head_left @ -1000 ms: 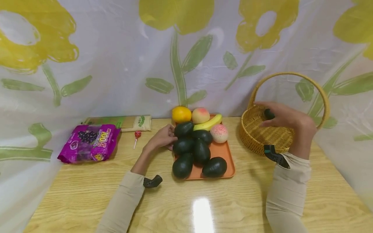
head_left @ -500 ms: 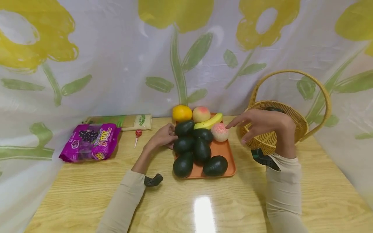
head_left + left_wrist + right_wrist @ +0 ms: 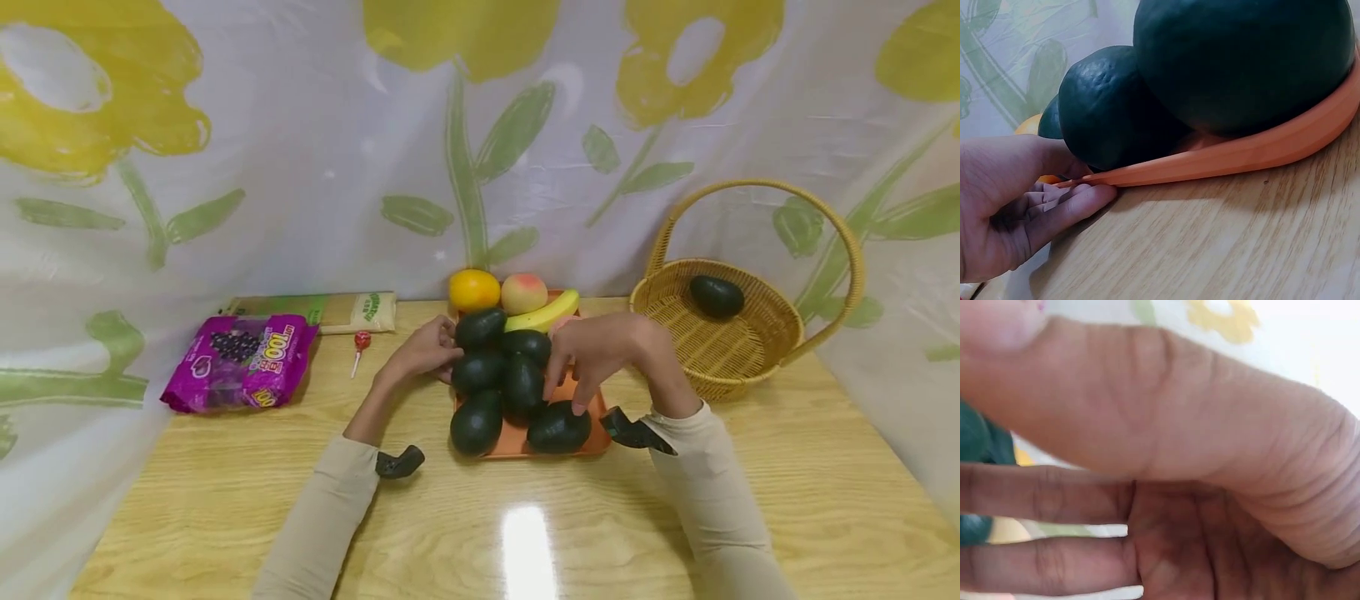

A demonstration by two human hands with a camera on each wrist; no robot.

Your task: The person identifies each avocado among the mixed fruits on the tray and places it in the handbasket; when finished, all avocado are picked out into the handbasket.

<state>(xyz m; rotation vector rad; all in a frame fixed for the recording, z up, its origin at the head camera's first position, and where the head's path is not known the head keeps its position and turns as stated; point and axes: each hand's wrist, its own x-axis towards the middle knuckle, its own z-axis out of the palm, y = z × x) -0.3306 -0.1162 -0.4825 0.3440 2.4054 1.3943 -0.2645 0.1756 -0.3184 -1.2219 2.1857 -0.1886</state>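
Note:
My left hand point(image 3: 426, 350) pinches the left rim of an orange tray point(image 3: 1229, 159), thumb above and fingers below in the left wrist view. Several dark green avocados point(image 3: 480, 371) fill much of the tray. My right hand point(image 3: 611, 354) hovers over its right side, holding nothing, fingers pointing down. The thumb tip appears over the front right avocado point(image 3: 558, 429); I cannot tell whether it touches. Behind lie an orange point(image 3: 474, 290), a peach point(image 3: 524, 293) and a banana point(image 3: 543, 313). A second peach point(image 3: 562, 324) is mostly hidden by the right hand.
On the right stands a wicker basket point(image 3: 693, 342) with a tall arched handle and one avocado point(image 3: 717, 297) inside. To the left lie a purple candy bag point(image 3: 243, 362), a lollipop point(image 3: 362, 340) and a flat beige-green packet point(image 3: 352, 313). A flowered cloth point(image 3: 315, 183) hangs behind.
My right hand has come out of the basket and moved left over the tray, leaving an avocado in the basket. The left hand has stayed at the tray's rim.

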